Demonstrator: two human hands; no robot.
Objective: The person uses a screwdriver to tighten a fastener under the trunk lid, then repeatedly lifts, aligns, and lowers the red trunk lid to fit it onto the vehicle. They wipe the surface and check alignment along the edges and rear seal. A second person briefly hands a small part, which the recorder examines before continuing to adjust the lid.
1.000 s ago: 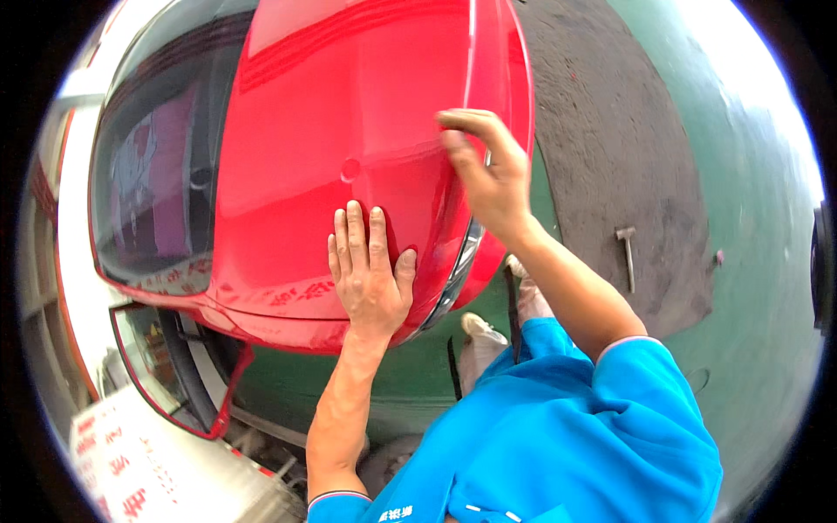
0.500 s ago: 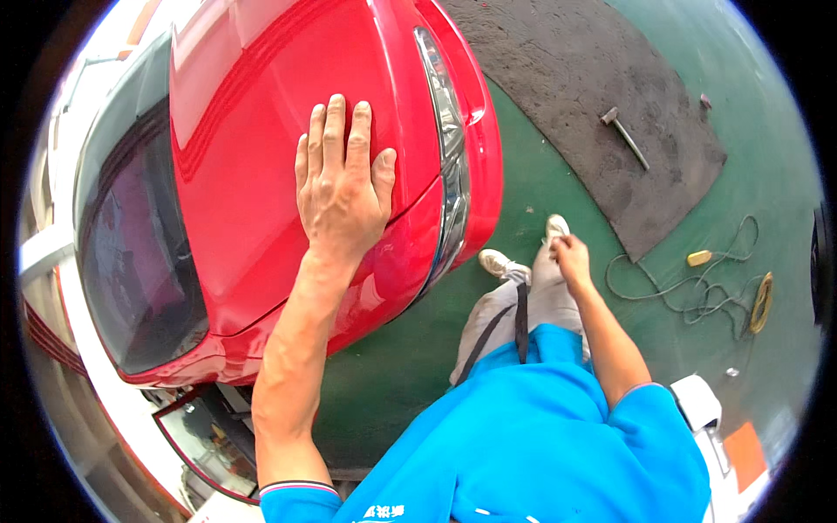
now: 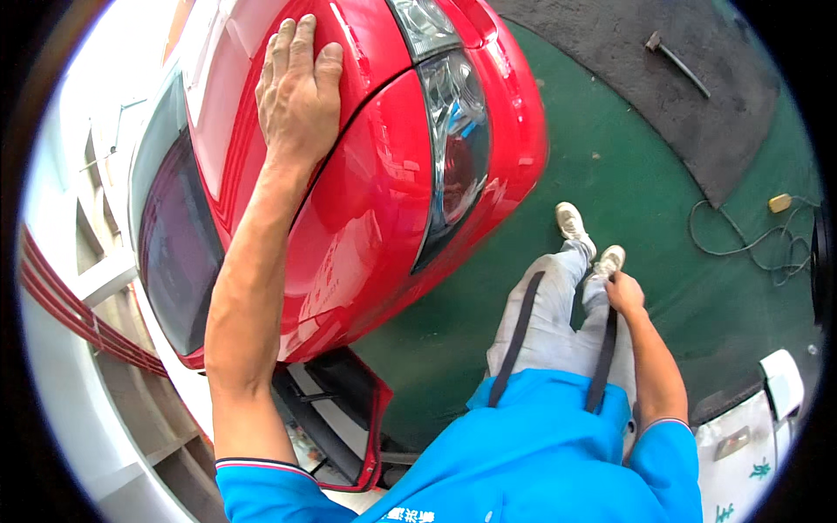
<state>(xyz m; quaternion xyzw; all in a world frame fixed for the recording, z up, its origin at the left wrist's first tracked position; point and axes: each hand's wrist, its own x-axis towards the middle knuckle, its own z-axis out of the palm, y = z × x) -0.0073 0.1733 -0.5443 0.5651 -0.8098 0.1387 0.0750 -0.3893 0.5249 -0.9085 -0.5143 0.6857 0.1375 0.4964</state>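
My left hand [image 3: 301, 100] lies flat on the lid of a glossy red car [image 3: 366, 200], its fingers stretched out and pointing away from me. The thumb side rests close to the dark gap between the lid and the corner panel. To the right of that gap sits a clear, split lamp [image 3: 455, 139]. Well apart from the car, my right hand [image 3: 626, 294] hangs in front of my right leg with its fingers curled. One of two black straps [image 3: 602, 366] ends just below it. Whether anything is inside those fingers is hidden.
An open car door [image 3: 370, 436] stands out near my left arm. On the green floor [image 3: 602, 139] lie a dark mat [image 3: 697, 122] with a hammer [image 3: 678, 65] and a cord [image 3: 741, 248] by a yellow block [image 3: 779, 203]. A white vehicle [image 3: 741, 436] is at lower right.
My view has shifted along the car, showing more of its corner, lamp and open door. My left hand stays flat on the lid, now closer to the gap. My right hand remains curled.
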